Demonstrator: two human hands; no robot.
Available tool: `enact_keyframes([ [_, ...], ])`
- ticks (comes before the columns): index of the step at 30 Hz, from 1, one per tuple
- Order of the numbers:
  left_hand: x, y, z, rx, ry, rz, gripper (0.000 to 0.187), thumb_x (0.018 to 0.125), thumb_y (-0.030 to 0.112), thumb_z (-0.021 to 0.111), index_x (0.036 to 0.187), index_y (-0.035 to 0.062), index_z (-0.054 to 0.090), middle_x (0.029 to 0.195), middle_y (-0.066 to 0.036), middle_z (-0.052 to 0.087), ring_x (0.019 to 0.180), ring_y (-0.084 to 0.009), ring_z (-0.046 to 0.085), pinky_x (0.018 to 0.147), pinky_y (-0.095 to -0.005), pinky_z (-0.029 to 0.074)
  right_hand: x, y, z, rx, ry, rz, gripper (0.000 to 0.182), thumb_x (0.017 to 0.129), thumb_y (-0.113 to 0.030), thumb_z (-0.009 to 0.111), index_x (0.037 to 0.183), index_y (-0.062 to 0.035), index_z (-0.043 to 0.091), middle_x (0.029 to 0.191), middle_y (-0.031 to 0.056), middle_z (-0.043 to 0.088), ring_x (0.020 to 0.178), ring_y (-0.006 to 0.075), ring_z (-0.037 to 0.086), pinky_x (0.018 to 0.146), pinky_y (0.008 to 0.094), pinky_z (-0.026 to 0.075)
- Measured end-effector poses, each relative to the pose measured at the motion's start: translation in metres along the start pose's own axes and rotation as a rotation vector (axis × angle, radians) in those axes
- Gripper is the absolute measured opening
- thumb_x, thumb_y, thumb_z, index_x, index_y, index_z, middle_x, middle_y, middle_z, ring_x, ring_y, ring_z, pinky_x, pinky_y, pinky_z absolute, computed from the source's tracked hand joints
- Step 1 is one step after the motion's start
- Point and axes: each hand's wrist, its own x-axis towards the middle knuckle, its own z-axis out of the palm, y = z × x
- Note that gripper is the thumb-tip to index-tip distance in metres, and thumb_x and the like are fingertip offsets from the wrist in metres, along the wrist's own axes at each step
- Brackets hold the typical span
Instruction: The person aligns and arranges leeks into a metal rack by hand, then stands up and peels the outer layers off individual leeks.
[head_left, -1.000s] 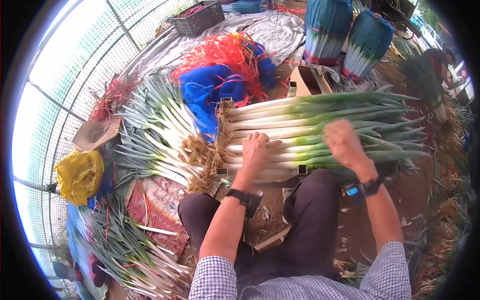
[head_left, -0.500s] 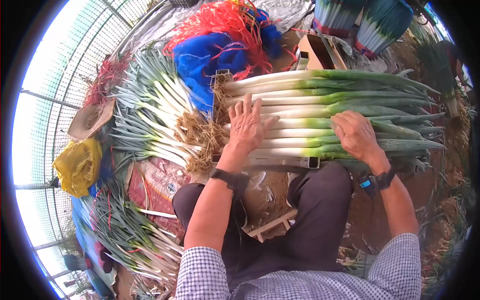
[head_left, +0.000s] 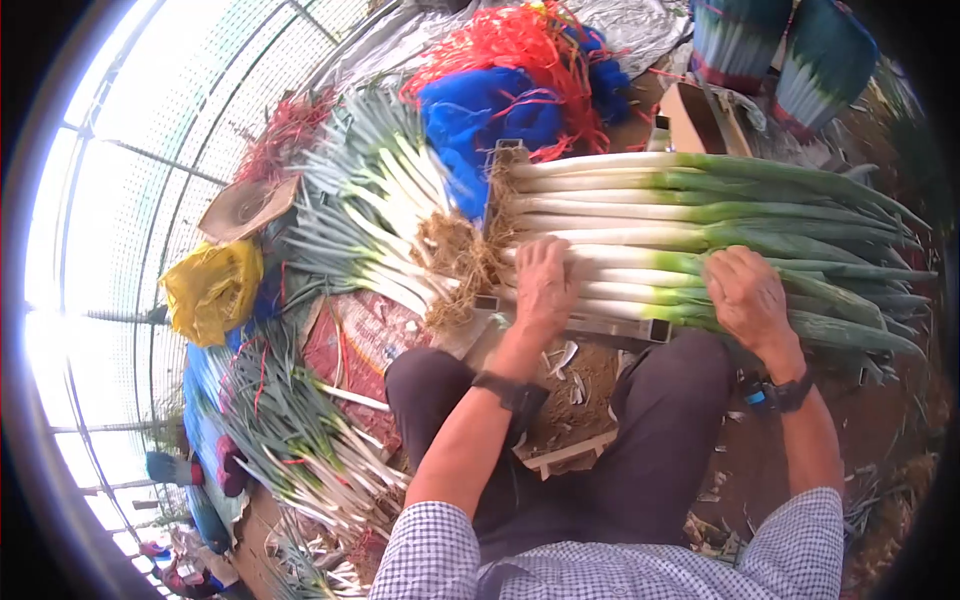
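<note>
Large green onions [head_left: 610,237] lie side by side in a metal frame [head_left: 625,328], with white stems and roots to the left and green leaves to the right. My left hand [head_left: 545,285] is closed over the nearer white stems, its fingers curled down onto them. Farther right, my right hand [head_left: 745,295] grips the stalks where they turn green; its fingertips are partly hidden. Left of the frame rests a loose pile of green onions [head_left: 400,200], its roots [head_left: 450,255] close against those in the frame.
Behind the frame are blue netting [head_left: 480,110], red ribbon strands [head_left: 500,50] and a cardboard box [head_left: 690,120]. Tied bundles [head_left: 740,40] stand at the back right. A yellow bag [head_left: 212,290] and more green onions [head_left: 290,430] lie to the left. My knees [head_left: 680,390] are close to the frame.
My left hand has gone from spread flat across the middle stems to curled over the nearer ones. My right hand keeps its place on the green part. The whole view has shifted.
</note>
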Motion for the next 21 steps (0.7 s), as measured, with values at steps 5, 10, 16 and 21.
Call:
enact_keyframes([
  [5,-0.013,0.034,-0.008,-0.028,-0.087,0.237,0.029,0.084,0.001,0.060,0.113,-0.0006,0.060,0.113,-0.019,0.058,0.111,-0.0404,0.053,0.098,-0.0487,0.044,0.003,0.002,-0.001,0.016,0.024,0.043,0.012,0.086,-0.010,0.068,0.095,-0.0021,0.067,0.093,0.0118,0.068,0.094,0.0322,0.063,0.084,0.0439,0.051],
  [10,-0.016,0.048,-0.003,0.022,-0.076,0.137,0.039,0.083,0.000,0.059,0.122,-0.0014,0.058,0.120,-0.019,0.056,0.116,-0.0399,0.052,0.101,-0.0473,0.045,0.012,0.005,-0.003,0.067,-0.061,0.074,0.010,0.090,-0.012,0.064,0.091,-0.0024,0.067,0.087,0.0123,0.067,0.092,0.0335,0.062,0.083,0.0463,0.050],
  [16,-0.020,0.040,0.004,-0.029,-0.079,0.120,0.038,0.086,0.000,0.059,0.123,-0.0004,0.057,0.122,-0.020,0.056,0.119,-0.0405,0.052,0.103,-0.0473,0.045,0.055,-0.003,-0.009,-0.281,-0.587,0.059,0.020,0.092,-0.021,0.065,0.096,-0.0014,0.067,0.088,0.0146,0.068,0.094,0.0363,0.063,0.082,0.0486,0.050],
  [21,-0.024,0.034,0.005,-0.063,-0.082,0.084,0.033,0.092,0.005,0.059,0.124,0.0004,0.058,0.127,-0.019,0.057,0.122,-0.0411,0.051,0.105,-0.0477,0.043,0.090,-0.008,0.058,0.120,-0.499,-0.115,0.025,0.090,-0.025,0.065,0.092,-0.0001,0.064,0.093,0.0218,0.066,0.097,0.0420,0.063,0.086,0.0502,0.049],
])
